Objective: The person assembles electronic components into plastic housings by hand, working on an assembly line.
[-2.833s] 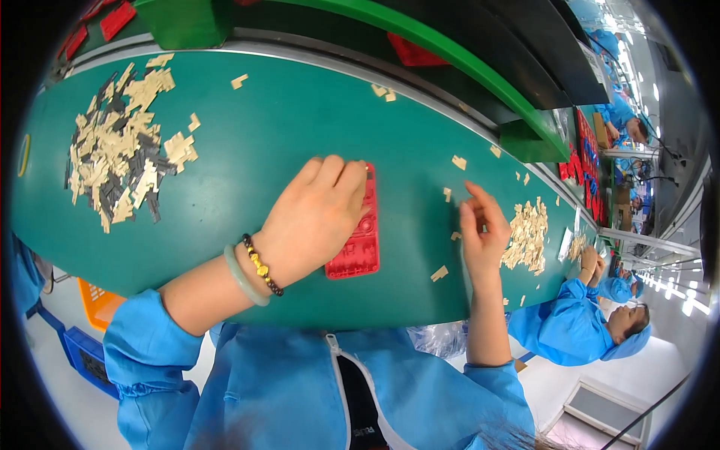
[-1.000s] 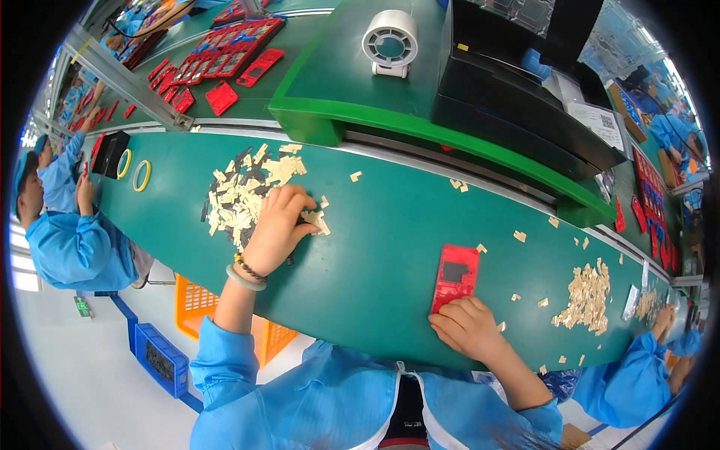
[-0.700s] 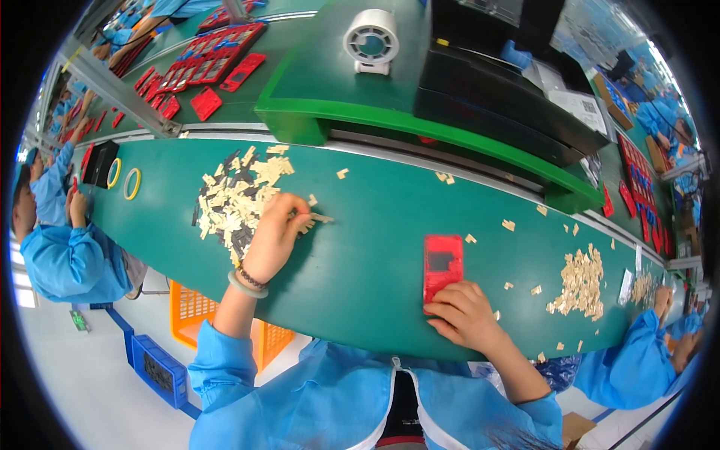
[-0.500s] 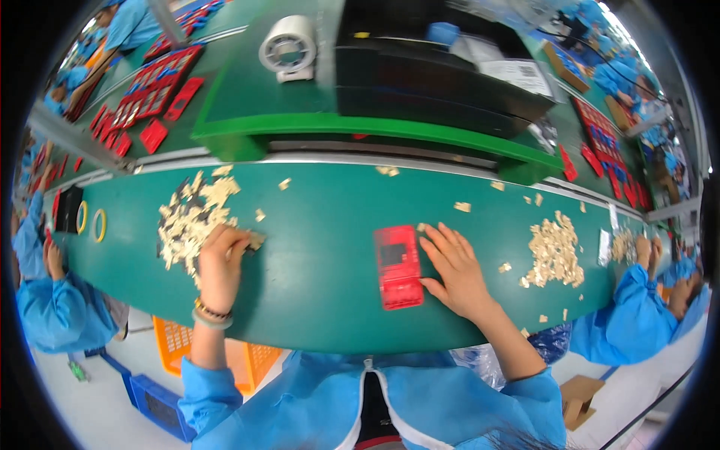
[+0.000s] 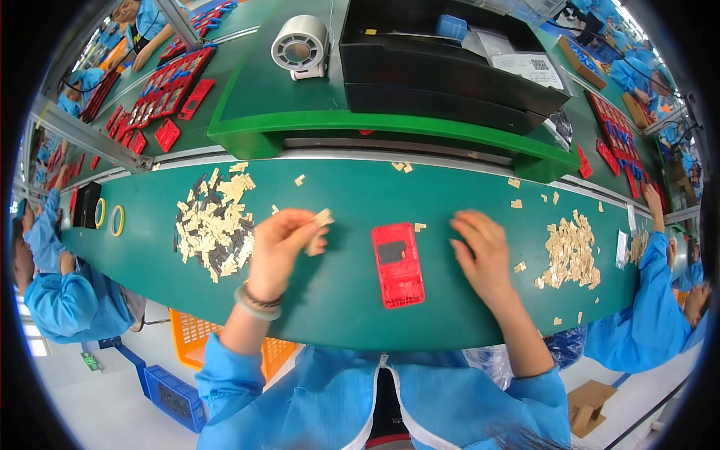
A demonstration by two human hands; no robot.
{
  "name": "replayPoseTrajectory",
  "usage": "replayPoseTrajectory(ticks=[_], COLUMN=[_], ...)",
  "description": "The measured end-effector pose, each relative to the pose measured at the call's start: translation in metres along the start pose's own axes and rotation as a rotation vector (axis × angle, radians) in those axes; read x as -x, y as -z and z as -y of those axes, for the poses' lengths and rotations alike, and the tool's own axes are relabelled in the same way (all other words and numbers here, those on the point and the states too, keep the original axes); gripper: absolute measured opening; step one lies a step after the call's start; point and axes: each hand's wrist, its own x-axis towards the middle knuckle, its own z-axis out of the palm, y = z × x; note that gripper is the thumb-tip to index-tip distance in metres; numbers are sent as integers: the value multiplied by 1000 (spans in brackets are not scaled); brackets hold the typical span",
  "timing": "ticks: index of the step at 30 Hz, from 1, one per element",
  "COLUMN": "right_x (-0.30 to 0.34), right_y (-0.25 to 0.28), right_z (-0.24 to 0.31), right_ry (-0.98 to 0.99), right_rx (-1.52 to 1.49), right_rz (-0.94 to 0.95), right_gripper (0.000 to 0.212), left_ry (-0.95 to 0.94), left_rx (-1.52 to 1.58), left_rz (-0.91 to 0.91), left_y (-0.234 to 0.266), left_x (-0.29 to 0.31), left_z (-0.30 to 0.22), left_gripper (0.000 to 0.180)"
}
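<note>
A red plastic casing (image 5: 405,283) with a dark rectangular patch lies flat on the green work surface, long side toward me. To its left, my left hand (image 5: 281,244) is closed, pinching a few small cream-coloured flat pieces (image 5: 322,219) between thumb and fingertips. My right hand (image 5: 482,251) hovers right of the casing, thumb apart from the loosely bent fingers, holding nothing I can see. One cream piece (image 5: 420,227) lies by the casing's upper right corner. A heap of cream and dark pieces (image 5: 214,225) spreads at the left, a cream heap (image 5: 570,251) at the right.
Beyond the work surface stands a green raised shelf (image 5: 390,124) bearing a black bin (image 5: 450,82) and a white fan (image 5: 300,49). Tape rings (image 5: 117,220) lie far left. An orange crate (image 5: 191,337) is below the edge. Co-workers in blue sit at both sides.
My left hand has moved right from the left heap, carrying cream pieces toward the casing. My right hand has drawn away from the casing to the right. The view has shifted slightly.
</note>
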Motion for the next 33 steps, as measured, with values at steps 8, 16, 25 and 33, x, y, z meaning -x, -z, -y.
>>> replayPoseTrajectory(ticks=[8,16,25,33], right_x=[-66,-67,-56,-32], right_y=[-25,-5,12,12], right_z=[89,93,72,78], right_ry=[-334,-173,189,13], right_rx=[-1561,-1176,-647,-788], right_rz=[207,409,-68,-187], right_gripper=[24,16,28,16], left_ry=[-58,-637,-118,-400], left_rx=[169,-993,-458,-261], left_rz=[135,-7,323,347], left_y=[-40,-5,-49,-63], left_x=[1,8,5,15], left_z=[20,-4,-7,15], left_gripper=[9,18,9,17])
